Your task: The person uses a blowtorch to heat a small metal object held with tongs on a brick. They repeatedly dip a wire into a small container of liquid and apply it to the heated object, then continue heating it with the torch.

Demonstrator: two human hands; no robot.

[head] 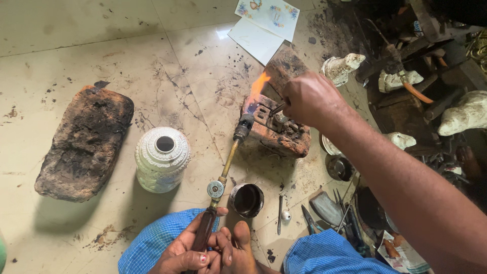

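The left hand (190,251) was clenched around the dark handle of a brass-stemmed gas torch (228,157), whose nozzle pointed away from the person toward a scorched firebrick (281,129); an orange flame (258,85) licked off the brick's far end, just left of the right hand. The right hand (309,99) was closed in a pinch on thin tweezers (278,108), their tips resting at a small metal workpiece (265,115) that lay on the brick's top face directly below its fingers. Judged from this arrangement, the chief hazard was a burn: the flame stood very near the right-hand knuckles, and any sideways drift of the torch would carry it onto them. The person's bare foot (238,248) lay touching the left hand beside the torch handle, so a dropped torch or a hot piece rolling off would likely land on skin or on the blue checked cloth (157,238). Loose sheets of paper (264,25) lay beyond the right hand, in line with the flame, and could scorch if the nozzle were raised. A dark metal cup (247,199) stood just ahead of the left hand and could be tipped by a careless withdrawal. A white ornate jar (162,158) and a charred block (83,142) sat well to the left, apart from the heat.
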